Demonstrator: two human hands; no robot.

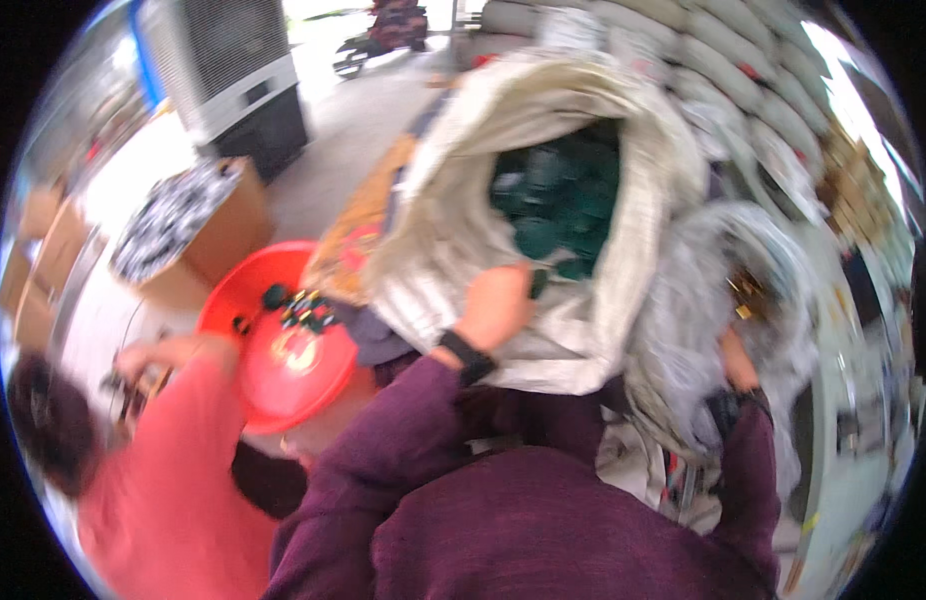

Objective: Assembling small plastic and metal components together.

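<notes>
My left hand (495,308), a dark band at its wrist, reaches over the near lip of a big white woven sack (433,215). Its fingers are closed, and a small dark green piece (538,284) shows at the fingertips. Inside the sack lies a heap of dark green, roundish pieces (558,200), blurred. At the right, my right hand (740,362) reaches into a clear plastic bag (683,320). Shiny gold-coloured pieces (751,295) lie in that bag just beyond the hand. Plastic and blur hide the right fingers.
At the left a person in a pink shirt (183,480) bends over something small in the hands. A red basin (283,395) holds several small dark and gold parts. Behind it stand a cardboard box (228,225) of grey-white pieces and an air cooler (228,70). Stacked sacks (728,75) fill the back right.
</notes>
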